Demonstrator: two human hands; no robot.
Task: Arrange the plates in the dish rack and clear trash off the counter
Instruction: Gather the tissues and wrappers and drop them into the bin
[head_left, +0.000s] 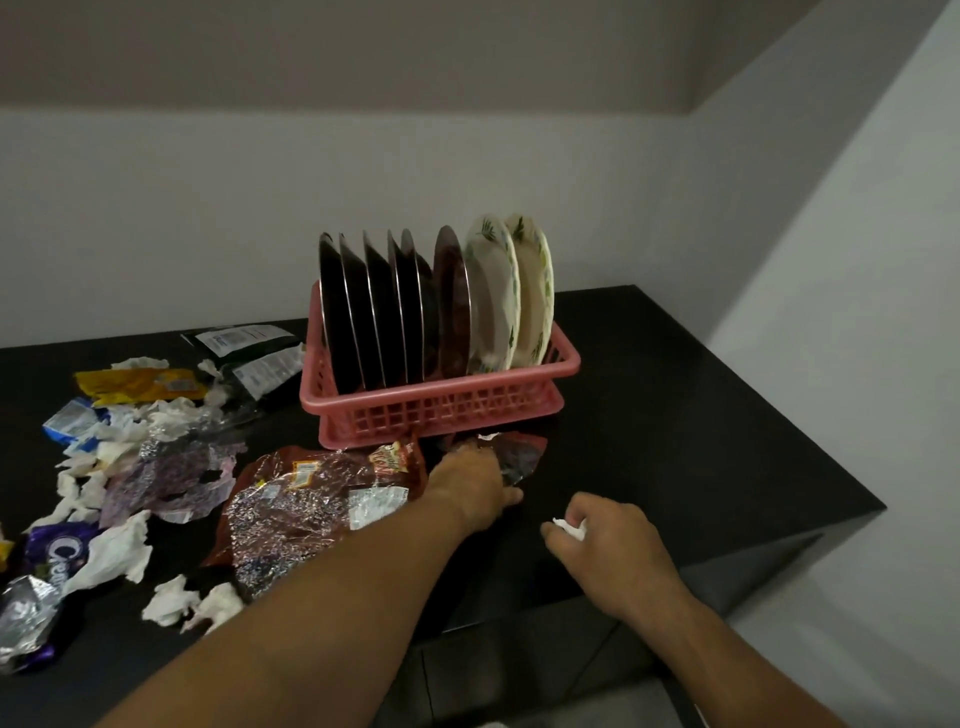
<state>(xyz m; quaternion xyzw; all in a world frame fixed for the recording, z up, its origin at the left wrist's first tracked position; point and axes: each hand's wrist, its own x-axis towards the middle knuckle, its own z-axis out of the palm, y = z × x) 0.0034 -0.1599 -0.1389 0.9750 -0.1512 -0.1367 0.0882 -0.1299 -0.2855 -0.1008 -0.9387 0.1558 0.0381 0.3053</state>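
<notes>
A pink dish rack (441, 405) stands on the black counter (675, 415) and holds several upright plates: dark steel ones (374, 312) on the left, two white floral ones (498, 296) on the right. My left hand (475, 486) reaches to the rack's front and grips a crumpled dark-red foil wrapper (519, 457). My right hand (608, 540), nearer the counter's front edge, pinches a small white tissue scrap (570, 529). A large red-and-silver snack bag (311, 504) lies just left of my left forearm.
Trash covers the counter's left half: white tissue wads (117, 556), a purple wrapper (57, 551), a yellow packet (137, 384), a blue-white packet (70, 421), dark sachets (249, 348) and silver foil (23, 618). White walls stand behind and right.
</notes>
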